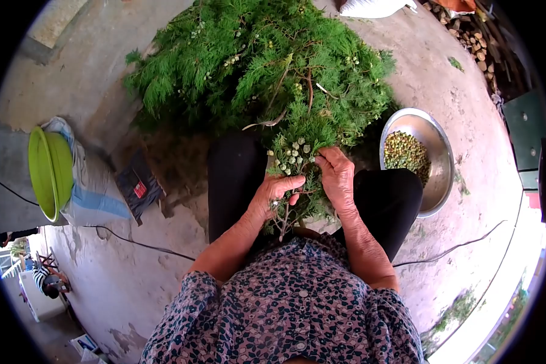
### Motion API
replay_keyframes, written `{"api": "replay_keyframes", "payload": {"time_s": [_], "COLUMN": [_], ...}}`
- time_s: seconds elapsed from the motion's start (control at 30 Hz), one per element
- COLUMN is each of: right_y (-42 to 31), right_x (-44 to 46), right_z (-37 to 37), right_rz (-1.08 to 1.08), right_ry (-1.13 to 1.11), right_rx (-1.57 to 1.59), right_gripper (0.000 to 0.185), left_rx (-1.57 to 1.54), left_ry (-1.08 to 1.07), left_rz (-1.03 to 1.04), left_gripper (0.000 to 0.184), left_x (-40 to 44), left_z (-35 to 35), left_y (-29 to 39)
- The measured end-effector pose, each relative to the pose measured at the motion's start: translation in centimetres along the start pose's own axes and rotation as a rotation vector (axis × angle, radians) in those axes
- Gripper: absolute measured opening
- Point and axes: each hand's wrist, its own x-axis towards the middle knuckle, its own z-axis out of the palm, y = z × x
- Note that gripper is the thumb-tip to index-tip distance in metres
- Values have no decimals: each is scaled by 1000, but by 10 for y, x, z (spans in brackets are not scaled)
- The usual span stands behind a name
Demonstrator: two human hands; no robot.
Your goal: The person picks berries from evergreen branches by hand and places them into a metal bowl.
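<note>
A green branch (312,188) with pale round cones (294,155) lies between my knees. My left hand (277,191) is closed around its stem, thumb pointing right below the cones. My right hand (335,174) pinches at the right edge of the cone cluster; whatever is between its fingertips is too small to make out. Just beyond the hands rises a large heap of leafy green branches (255,67). Beside my right knee stands a metal bowl (438,182) holding many small green and brown cones (405,151).
At the left, a lime-green basin (59,164) leans by a pale sack (94,197) and a dark bag (141,185). Cables (145,246) cross the floor. Firewood (476,45) and a green cabinet (523,130) stand at the right. A person (47,280) is at the far left.
</note>
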Motion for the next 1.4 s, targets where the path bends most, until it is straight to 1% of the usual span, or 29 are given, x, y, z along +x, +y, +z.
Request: {"api": "replay_keyframes", "payload": {"time_s": [0.07, 0.13, 0.17, 0.23, 0.27, 0.3, 0.37, 0.4, 0.43, 0.47, 0.5, 0.57, 0.6, 0.63, 0.7, 0.8, 0.83, 0.97, 1.03, 1.07, 1.1, 1.17, 1.2, 1.23, 1.27, 1.3, 1.33, 1.37, 1.4], "right_y": [7, 16, 13, 4, 8, 10, 10, 10, 49, 68, 78, 23, 30, 28, 23, 15, 12, 3, -5, -12, -4, 18, 23, 24, 27, 32, 30, 27, 22], "right_x": [-3, -4, -3, -1, -2, -2, -5, -6, -5, 4, 12, 21, 20, 19, 14, 8, 9, 7, 5, 4, 3, -2, -4, -1, 4, 10, 16, 18, 15], "right_z": [1, 1, 0, -6, -5, -5, -5, -7, -6, -24, -35, -46, -38, -35, -32, -33, -32, -24, -20, -13, -9, 6, 11, 6, -6, -18, -26, -28, -26], "right_rz": [38, 365, 364, -105, -190, -191, -223, -243, 299, 273, 243, 426, 382, 496, 558, 620, 619, 573, 622, 600, 602, 117, 224, 225, 422, 618, 544, 550, 603], "right_ry": [8, -52, -53, -48, -34, -28, -9, 1, 9, 167, 323, 116, 82, 88, 11, -69, -67, -132, -265, -204, -207, -62, -5, -7, 52, 113, 78, 55, 10], "right_rx": [21, 457, 457, -78, -54, -58, -97, -197, 54, 252, 449, 331, 673, 914, 1221, 1201, 1202, 1103, 735, 633, 635, 431, 622, 622, 734, 843, 849, 879, 914], "right_gripper": [17, 18, 18, 19, 21, 21, 23, 19, 13, 11, 11, 11, 13, 13, 10, 9, 9, 13, 15, 12, 12, 8, 8, 8, 9, 12, 16, 12, 10], "left_rx": [30, 58, 65, 75, 73, 71, 43, 0, -42, -36, -46, -69, -197, -196, -201, -218, -223, -249, -241, -232, -223, -205, -152, -101, -46, -48, -120, -192, -183], "left_ry": [-11, -19, -22, -25, -4, 16, -37, -135, -231, -255, -228, -126, -157, -163, -117, -56, -10, -13, -3, 6, 14, 15, 7, -2, -68, -67, -65, -61, -42], "left_rz": [-1, -3, -2, -1, 12, 28, 8, 119, 227, 164, 146, 91, -60, -54, 156, 158, 180, 136, 110, 118, 125, 141, 137, 133, 159, 158, 147, 134, 153], "left_gripper": [31, 32, 32, 33, 33, 33, 31, 29, 28, 26, 28, 28, 26, 26, 27, 24, 23, 20, 19, 19, 20, 18, 18, 18, 17, 17, 17, 18, 19], "left_x": [-1, -1, -1, 0, 2, 4, -2, -3, -3, 20, 13, 11, 8, 10, 12, 7, 7, 4, 0, 0, -1, -5, -9, -11, -8, -8, -8, -7, 5], "left_z": [-1, -2, -2, -2, -2, -1, -1, -4, -7, -24, -28, -31, -30, -26, -16, -13, -12, -10, -9, -7, -5, -4, -4, -3, -10, -13, -15, -18, -23], "left_y": [2, 3, 2, -2, -4, -5, 0, -2, -5, -25, -22, -17, -9, -7, -9, -6, -6, -3, -1, -1, 0, 0, 2, 3, 0, -4, -5, -9, -18]}}
